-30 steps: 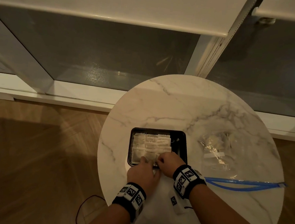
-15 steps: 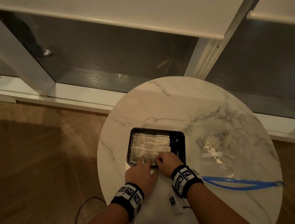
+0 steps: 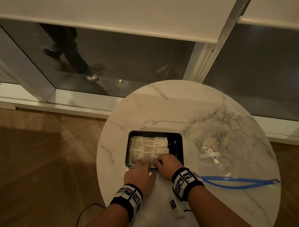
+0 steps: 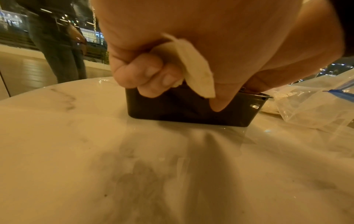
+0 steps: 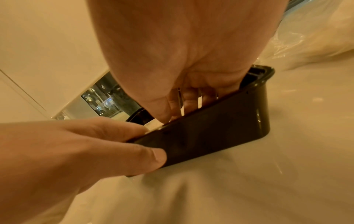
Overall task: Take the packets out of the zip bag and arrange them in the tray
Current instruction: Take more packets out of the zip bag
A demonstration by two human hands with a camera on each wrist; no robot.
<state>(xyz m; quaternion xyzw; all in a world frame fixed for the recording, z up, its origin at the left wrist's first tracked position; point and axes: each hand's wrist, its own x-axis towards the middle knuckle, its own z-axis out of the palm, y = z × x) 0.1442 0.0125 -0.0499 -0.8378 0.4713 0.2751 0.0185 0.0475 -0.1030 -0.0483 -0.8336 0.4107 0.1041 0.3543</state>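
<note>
A black tray sits mid-table, with rows of white packets filling its left and middle. My left hand is at the tray's near edge. Its thumb presses on the tray's near wall, and its curled last fingers hold a white packet against the palm. My right hand reaches over the near rim, fingers bent down among the upright packets and pinching one; its fingertips are hidden by the wall. The clear zip bag lies to the right with several packets inside.
The bag's blue zip strip lies open along the table's near right. The round marble table stands by a glass window, and a person's legs show behind the glass. A dark cable trails on the wooden floor.
Both hands stay at the tray's near edge, the fingers shifting only slightly among the packets. A person has walked into view behind the window.
</note>
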